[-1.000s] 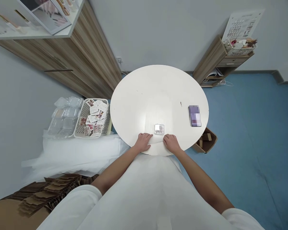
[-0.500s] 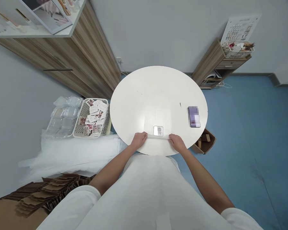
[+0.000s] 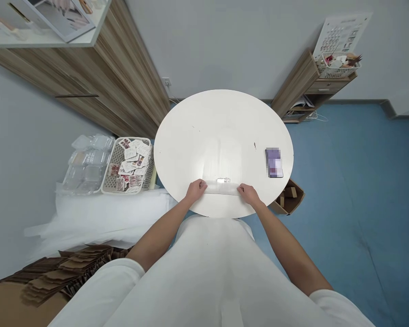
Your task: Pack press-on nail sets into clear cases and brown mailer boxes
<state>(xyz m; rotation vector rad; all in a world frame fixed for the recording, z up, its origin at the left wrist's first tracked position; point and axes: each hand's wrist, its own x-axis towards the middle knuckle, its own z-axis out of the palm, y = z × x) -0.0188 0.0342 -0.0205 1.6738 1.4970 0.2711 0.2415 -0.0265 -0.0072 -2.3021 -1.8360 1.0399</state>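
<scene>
On the white oval table (image 3: 221, 118), my left hand (image 3: 196, 190) pinches the left end of a translucent white sheet (image 3: 221, 188). The sheet's right end is between the fingers of my right hand (image 3: 248, 194). Its near edge is lifted and folded into a band between the hands. Just beyond this band shows a small clear case (image 3: 224, 180), its near part covered by the sheet.
At the table's right lies a purple item (image 3: 274, 162), pixelated. Left of the table stand a white basket of cards (image 3: 105, 184), clear plastic boxes (image 3: 88, 161) and stacked white sheets (image 3: 112, 215). A cardboard box (image 3: 297, 203) is at the right, below the tabletop.
The sheet's near edge has been raised and brought forward over the near part of the clear case, so less of the case shows. Both hands keep their grip. The view has shifted slightly.
</scene>
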